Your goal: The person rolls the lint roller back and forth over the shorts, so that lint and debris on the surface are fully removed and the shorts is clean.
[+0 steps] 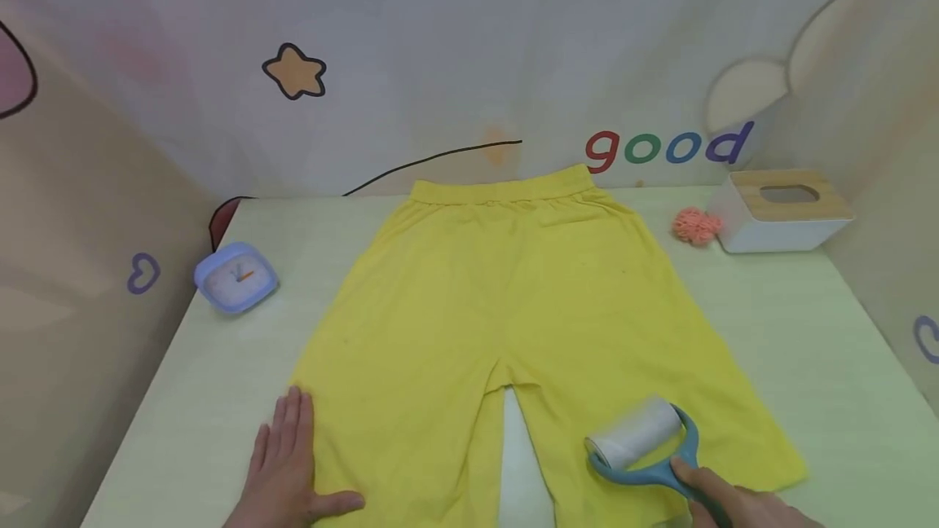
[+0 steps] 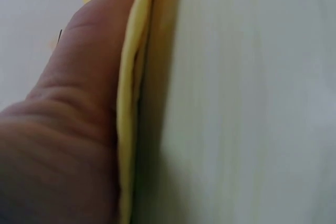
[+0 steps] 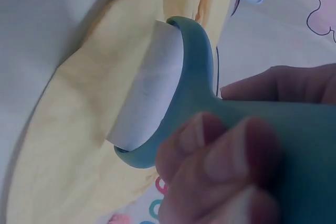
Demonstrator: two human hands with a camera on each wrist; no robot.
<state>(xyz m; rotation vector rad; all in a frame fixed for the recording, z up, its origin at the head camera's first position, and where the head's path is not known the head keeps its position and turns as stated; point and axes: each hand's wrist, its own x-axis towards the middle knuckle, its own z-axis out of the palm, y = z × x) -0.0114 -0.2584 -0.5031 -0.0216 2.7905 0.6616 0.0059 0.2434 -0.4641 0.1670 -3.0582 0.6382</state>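
Yellow wide-legged pants (image 1: 469,292) lie spread on the table, waistband toward the back wall. My left hand (image 1: 286,463) rests flat at the left leg's outer edge, fingers straight and thumb spread over the cloth. In the left wrist view, the thumb side of that hand (image 2: 73,103) lies along a fold of yellow fabric. My right hand (image 1: 734,503) grips the blue handle of a lint roller (image 1: 638,438). Its white roll lies over the lower right leg of the pants. The right wrist view shows fingers (image 3: 220,156) curled round the handle, with the white roll (image 3: 149,90) against the cloth.
A blue-framed clock (image 1: 236,278) lies at the table's left. Toward the back right stand a white tissue box (image 1: 781,214) with a wooden lid and a coral pompom (image 1: 696,226) beside it. A printed backdrop (image 1: 440,63) rises behind the table (image 1: 800,324).
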